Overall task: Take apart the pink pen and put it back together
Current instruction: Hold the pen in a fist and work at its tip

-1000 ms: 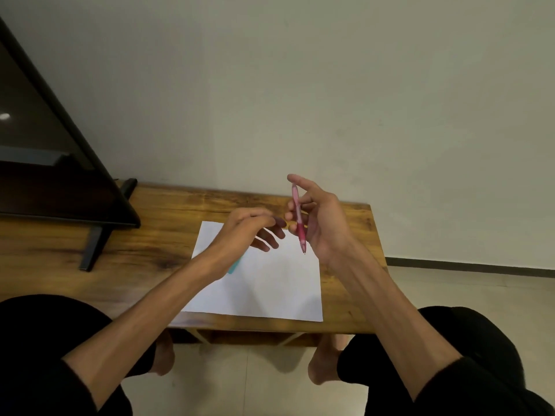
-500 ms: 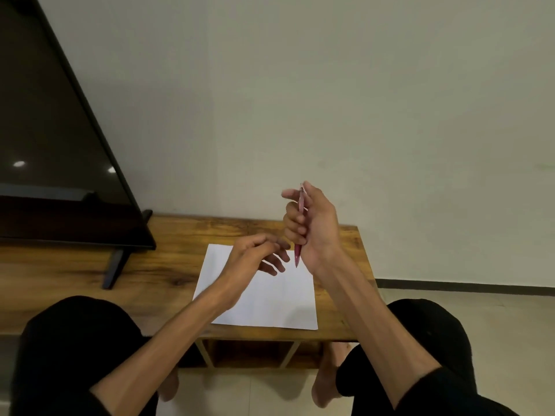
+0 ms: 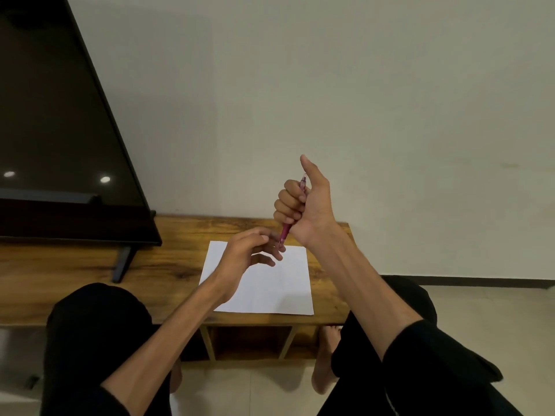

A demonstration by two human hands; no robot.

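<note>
**Inspector A:** The pink pen (image 3: 292,211) is held upright above the wooden table (image 3: 168,259), enclosed in the curled fingers of the right hand (image 3: 303,205), thumb raised clear. The pen's lower tip is met by the left hand (image 3: 249,253), fingers drawn loosely together; whether the tip is actually pinched cannot be told.

**Inspector B:** Handling?

**Inspector A:** The pen is judged light, stiff and smooth, liable to slip when twisted. Any small inner parts could be dropped easily. The barrel is best gripped firmly at mid-length, the tip section turned between fingertips.

**Inspector B:** Clearance?

**Inspector A:** A white sheet of paper (image 3: 270,289) lies directly beneath, suited for laying parts down. The near table edge is close by, so parts could roll off. The television (image 3: 60,130) stands well apart to the left.
</note>
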